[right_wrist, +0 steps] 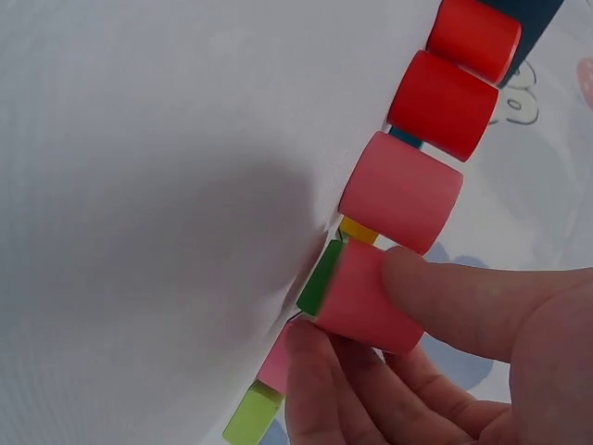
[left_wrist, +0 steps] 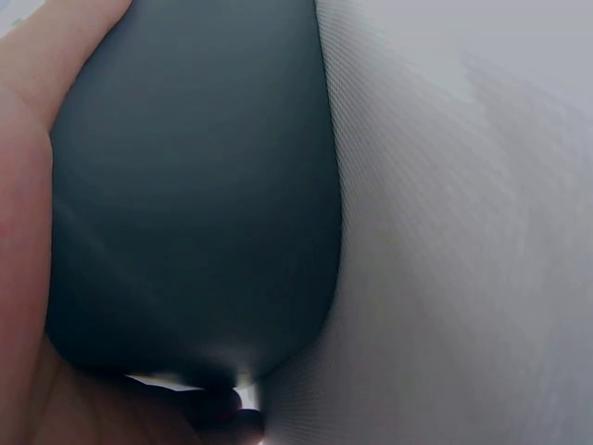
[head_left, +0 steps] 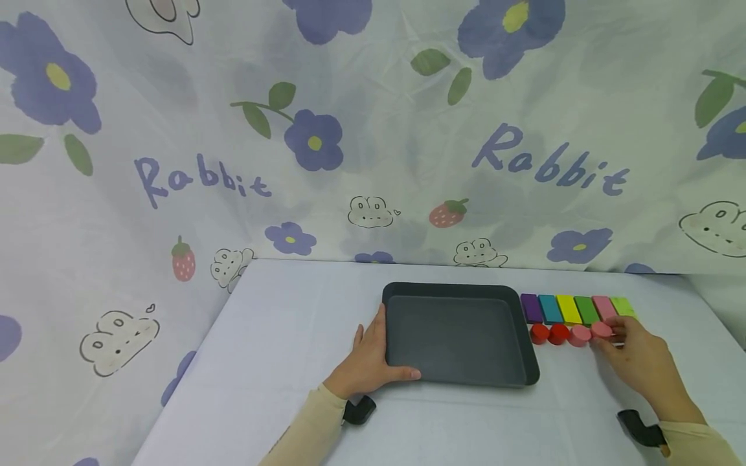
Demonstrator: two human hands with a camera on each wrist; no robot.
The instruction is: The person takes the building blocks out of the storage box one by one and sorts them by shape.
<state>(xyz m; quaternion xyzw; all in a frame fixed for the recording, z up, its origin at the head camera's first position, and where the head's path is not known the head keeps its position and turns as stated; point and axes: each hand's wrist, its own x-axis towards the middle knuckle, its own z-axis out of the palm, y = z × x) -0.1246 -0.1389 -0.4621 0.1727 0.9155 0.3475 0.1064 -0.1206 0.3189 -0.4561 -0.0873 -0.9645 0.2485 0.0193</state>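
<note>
A dark grey rectangular tray [head_left: 460, 336] lies on the white cloth. My left hand [head_left: 373, 362] rests against its near left corner, fingers straight along the left side and thumb along the front edge. In the left wrist view the tray's dark side [left_wrist: 195, 185] fills much of the picture. To the right of the tray, my right hand [head_left: 638, 356] pinches a pink cylinder [right_wrist: 366, 297] between thumb and fingers, at the right end of a row. Beside it are another pink cylinder [right_wrist: 401, 190] and two red cylinders, one [right_wrist: 445, 105] nearer and one [right_wrist: 474, 37] farther.
Behind the cylinders stands a row of coloured blocks, from purple [head_left: 531, 309] through blue, yellow [head_left: 568, 309] and green to pink and light green [head_left: 622, 307]. A patterned curtain [head_left: 379, 129] hangs along the table's back edge.
</note>
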